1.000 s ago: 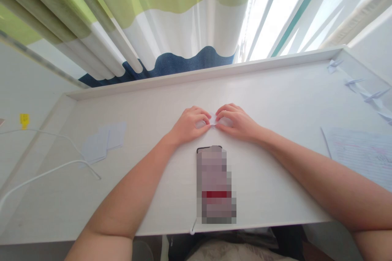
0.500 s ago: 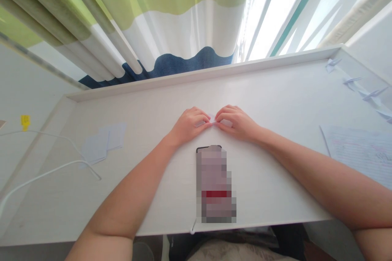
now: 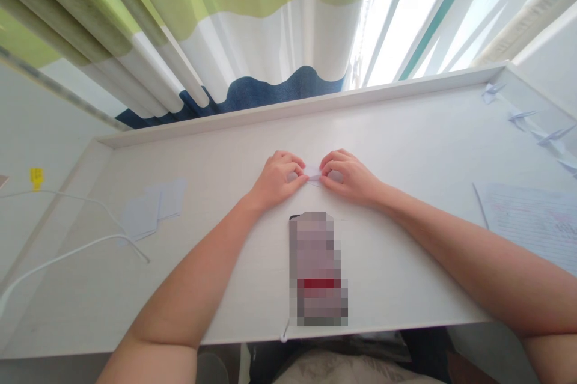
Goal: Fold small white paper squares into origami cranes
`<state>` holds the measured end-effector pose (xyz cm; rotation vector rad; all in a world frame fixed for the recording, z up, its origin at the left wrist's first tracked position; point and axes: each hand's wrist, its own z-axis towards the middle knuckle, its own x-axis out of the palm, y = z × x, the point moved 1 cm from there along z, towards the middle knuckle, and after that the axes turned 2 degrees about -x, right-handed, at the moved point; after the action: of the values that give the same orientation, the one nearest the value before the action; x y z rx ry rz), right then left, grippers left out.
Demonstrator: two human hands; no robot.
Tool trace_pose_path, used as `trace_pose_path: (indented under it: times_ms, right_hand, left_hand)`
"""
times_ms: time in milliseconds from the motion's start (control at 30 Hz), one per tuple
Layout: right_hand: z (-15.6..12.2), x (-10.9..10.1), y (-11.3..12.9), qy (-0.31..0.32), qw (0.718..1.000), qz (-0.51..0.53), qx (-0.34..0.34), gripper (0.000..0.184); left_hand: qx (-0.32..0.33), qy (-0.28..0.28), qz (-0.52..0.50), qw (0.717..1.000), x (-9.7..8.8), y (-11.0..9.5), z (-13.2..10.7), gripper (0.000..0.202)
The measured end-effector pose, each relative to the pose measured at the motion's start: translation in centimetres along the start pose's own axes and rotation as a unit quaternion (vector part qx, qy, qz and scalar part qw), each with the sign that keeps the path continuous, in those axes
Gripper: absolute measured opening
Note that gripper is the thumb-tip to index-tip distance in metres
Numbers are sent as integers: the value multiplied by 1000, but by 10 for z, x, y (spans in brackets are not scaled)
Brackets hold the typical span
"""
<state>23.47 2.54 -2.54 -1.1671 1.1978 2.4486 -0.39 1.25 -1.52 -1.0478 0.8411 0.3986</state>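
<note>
A small piece of white paper (image 3: 313,172), folded at least in part, lies at the middle of the white desk between my two hands. My left hand (image 3: 283,176) pinches its left side between thumb and fingers. At the opposite side my right hand (image 3: 346,175) grips it the same way, fingers curled. The fingers cover both ends of the paper, so its full shape is hidden. Just in front of the hands lies a phone (image 3: 315,267), its screen blurred out.
Loose paper slips (image 3: 144,211) lie on the left, beside a white cable (image 3: 67,255). Several folded paper pieces (image 3: 523,118) line the right edge, behind a written sheet (image 3: 532,222). A raised rim (image 3: 306,109) borders the desk's back, below a curtain (image 3: 288,41).
My hands have drawn slightly apart, and more of the paper shows between them. It now looks wider and more opened out. The view has shifted a little.
</note>
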Motion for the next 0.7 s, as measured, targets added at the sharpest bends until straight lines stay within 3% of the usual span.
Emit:
trace_pose_path:
  times_ms: [233,700]
  right_hand:
    - [2,1,-2,2,999,21,49,22]
    - [2,3,1,-7,995,25,91,21]
  left_hand:
    - [-60,23,-1,998,-2,-2,1,17]
    - [-89,65,10,994,-4,-9,1,18]
